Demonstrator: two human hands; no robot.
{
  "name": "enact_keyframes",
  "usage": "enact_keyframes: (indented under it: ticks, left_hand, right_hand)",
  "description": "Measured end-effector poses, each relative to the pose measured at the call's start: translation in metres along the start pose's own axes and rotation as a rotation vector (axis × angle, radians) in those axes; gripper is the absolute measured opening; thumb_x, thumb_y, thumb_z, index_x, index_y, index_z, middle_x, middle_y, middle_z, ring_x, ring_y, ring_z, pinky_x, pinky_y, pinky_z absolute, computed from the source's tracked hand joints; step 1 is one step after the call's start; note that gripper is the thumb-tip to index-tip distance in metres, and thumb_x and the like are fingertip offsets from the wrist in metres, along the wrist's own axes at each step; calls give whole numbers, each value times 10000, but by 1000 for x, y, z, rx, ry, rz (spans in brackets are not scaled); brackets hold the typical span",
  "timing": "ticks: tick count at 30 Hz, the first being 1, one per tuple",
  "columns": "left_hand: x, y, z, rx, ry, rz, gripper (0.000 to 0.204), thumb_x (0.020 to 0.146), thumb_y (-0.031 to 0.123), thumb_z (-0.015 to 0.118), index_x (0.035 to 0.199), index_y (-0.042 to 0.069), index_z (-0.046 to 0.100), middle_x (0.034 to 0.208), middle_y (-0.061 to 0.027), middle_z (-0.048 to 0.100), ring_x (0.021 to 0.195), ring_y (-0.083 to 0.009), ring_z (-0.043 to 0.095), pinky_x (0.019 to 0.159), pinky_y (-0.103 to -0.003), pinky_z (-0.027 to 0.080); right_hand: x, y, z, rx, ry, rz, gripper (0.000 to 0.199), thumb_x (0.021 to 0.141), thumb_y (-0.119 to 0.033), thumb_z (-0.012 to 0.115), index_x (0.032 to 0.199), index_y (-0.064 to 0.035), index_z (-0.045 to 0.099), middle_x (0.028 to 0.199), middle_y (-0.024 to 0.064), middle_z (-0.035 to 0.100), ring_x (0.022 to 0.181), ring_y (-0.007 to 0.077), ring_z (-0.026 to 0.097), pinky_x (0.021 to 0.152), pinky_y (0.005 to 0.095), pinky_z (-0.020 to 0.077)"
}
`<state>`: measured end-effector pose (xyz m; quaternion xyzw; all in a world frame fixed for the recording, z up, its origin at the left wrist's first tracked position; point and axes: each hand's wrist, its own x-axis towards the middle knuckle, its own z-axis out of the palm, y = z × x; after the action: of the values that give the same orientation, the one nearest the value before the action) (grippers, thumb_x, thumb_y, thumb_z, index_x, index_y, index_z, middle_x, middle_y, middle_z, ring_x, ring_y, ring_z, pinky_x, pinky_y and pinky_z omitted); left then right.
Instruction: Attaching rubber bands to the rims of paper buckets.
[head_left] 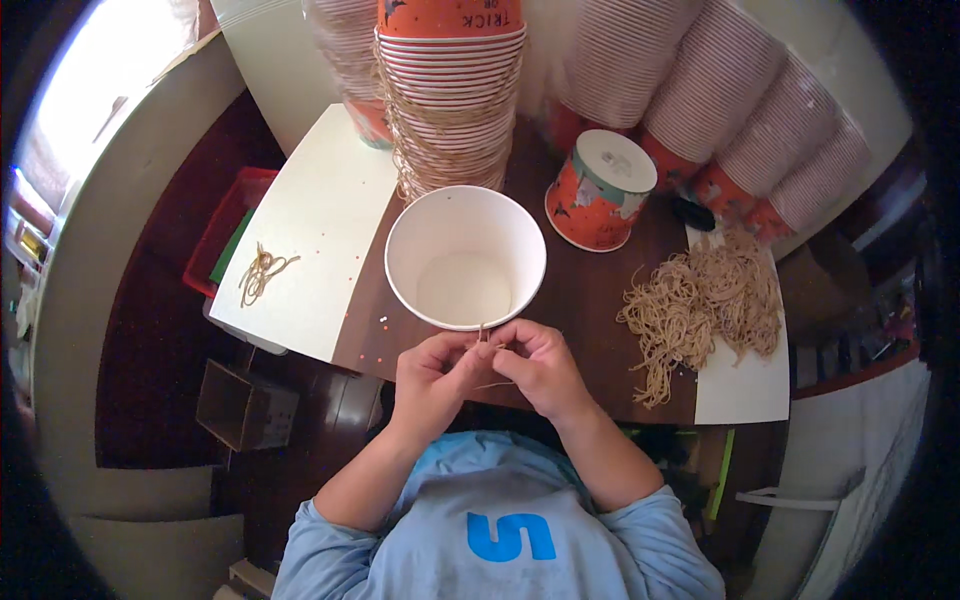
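A large white paper bucket [410,250] stands on the brown tabletop in front of me, its open mouth tilted toward me and its inside bare. At its near rim, my left hand [436,378] and my right hand [545,372] meet with fingertips pinched together. Between them is a thin tan string [482,331], a short end poking up by the rim and a strand trailing below the fingers. Whether the string passes through the bucket's wall is hidden by my fingers.
Behind the bucket rises a tall stack of nested buckets [455,110] hung with strings. An upside-down orange bucket [598,205] and a tangled string pile [690,310] are at right. Plastic-wrapped bucket stacks [725,100] line the back right. A few strings [262,275] lie at left.
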<state>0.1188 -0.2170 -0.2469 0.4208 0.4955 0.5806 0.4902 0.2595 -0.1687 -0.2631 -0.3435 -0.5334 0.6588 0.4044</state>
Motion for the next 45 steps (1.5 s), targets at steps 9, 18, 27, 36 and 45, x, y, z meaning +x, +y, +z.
enact_keyframes:
  ticks: [9, 18, 27, 36, 45]
  left_hand:
    - [-2, -8, -8, 66, 37, 63, 144, 863, 102, 626, 885, -38, 647, 780, -46, 663, 703, -65, 582, 638, -203, 474]
    - [-3, -6, -9, -22, 25, -26, 162, 914, 133, 560, 855, -8, 612, 653, 12, 562, 573, -44, 493, 512, -183, 380]
    - [-4, -10, -8, 236, 9, 122, 177, 936, 146, 524, 841, 7, 579, 703, 40, 544, 628, -23, 454, 558, -177, 371]
    - [-15, 1, -26, 138, -216, -80, 183, 927, 138, 522, 889, -23, 599, 775, -42, 618, 699, -69, 534, 627, -219, 443]
    - [-31, 28, -17, 333, -295, 217, 91, 881, 73, 572, 900, -9, 607, 781, -106, 631, 692, -142, 599, 628, -262, 476]
  right_hand:
    - [-1, -2, 2, 56, 61, 3, 62, 802, -84, 617, 827, -28, 625, 787, 6, 621, 723, 57, 544, 652, 215, 451]
    - [2, 1, -2, 144, 80, -9, 25, 809, -54, 592, 807, -35, 607, 796, -1, 610, 726, 47, 533, 664, 213, 454]
    - [3, 4, 2, 168, 151, -71, 20, 812, -47, 593, 812, -31, 605, 786, 0, 607, 716, 44, 534, 653, 207, 457]
    - [-3, 0, -4, -95, 209, -61, 165, 788, -92, 660, 923, -32, 587, 847, 20, 619, 726, 76, 555, 643, 231, 455]
    - [-11, -24, 5, -998, 70, -1060, 295, 644, -52, 728, 928, -82, 653, 1011, 100, 586, 748, 215, 551, 641, 331, 432]
